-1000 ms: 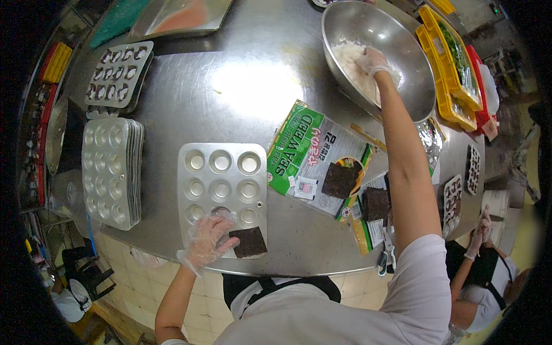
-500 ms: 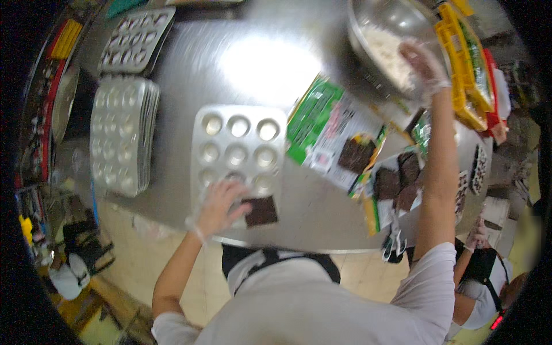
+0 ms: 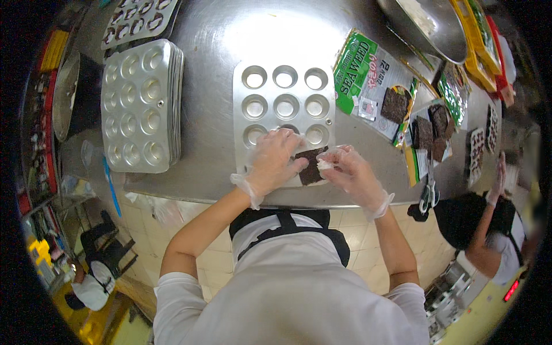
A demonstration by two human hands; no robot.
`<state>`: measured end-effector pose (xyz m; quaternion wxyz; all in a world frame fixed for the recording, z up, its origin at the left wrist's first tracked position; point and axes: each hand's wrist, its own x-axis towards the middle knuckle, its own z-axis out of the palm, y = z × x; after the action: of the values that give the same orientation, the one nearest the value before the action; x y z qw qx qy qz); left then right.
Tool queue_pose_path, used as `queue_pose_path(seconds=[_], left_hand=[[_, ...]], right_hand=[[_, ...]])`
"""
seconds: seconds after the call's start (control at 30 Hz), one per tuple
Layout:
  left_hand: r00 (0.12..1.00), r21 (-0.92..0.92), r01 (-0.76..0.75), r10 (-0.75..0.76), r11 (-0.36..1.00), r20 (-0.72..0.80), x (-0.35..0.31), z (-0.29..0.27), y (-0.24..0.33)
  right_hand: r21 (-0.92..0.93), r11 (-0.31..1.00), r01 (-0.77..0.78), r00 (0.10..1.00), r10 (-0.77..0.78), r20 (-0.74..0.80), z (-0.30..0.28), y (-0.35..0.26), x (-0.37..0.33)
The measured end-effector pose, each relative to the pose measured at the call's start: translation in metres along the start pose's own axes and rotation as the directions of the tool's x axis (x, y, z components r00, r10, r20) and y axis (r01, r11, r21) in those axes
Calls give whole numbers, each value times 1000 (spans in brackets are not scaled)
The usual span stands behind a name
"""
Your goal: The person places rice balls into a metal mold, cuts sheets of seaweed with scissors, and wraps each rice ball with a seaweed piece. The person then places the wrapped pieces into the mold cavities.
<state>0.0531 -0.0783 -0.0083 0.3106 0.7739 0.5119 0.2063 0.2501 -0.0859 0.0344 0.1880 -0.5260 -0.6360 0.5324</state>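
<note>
My gloved left hand lies over the near cups of a metal muffin tin, its fingers stretched out. Its thumb reaches the edge of a dark square of seaweed on the near end of the tin. Something dark shows in the cup under the fingertips, partly hidden. My gloved right hand is at the seaweed's right edge, fingers pinched round a small clump of white rice. The steel bowl holding more white rice stands at the far right.
Stacked empty muffin tins stand left, before a filled tin. Right lie a green seaweed package, cut seaweed pieces and scissors. A co-worker's arm is beyond small filled trays.
My right hand has come from the rice bowl to the seaweed square, now with a clump of rice. The left hand stays on the tin. The whole view has shifted.
</note>
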Motion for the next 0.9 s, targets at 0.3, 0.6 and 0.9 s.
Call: queue_pose_path(seconds=[0.3,0.6,0.9], left_hand=[[988,20,-157,157,987,10,5,8,-4],[964,-20,-262,263,965,34,7,16,-8],[955,-142,-297,295,944,-34,12,21,-13]], right_hand=[[-567,822,-59,918,-179,-355,57,2,-11],[-474,878,-64,888,-167,-429,61,0,-5],[-697,716,28,925,-283,-254,60,5,-2]])
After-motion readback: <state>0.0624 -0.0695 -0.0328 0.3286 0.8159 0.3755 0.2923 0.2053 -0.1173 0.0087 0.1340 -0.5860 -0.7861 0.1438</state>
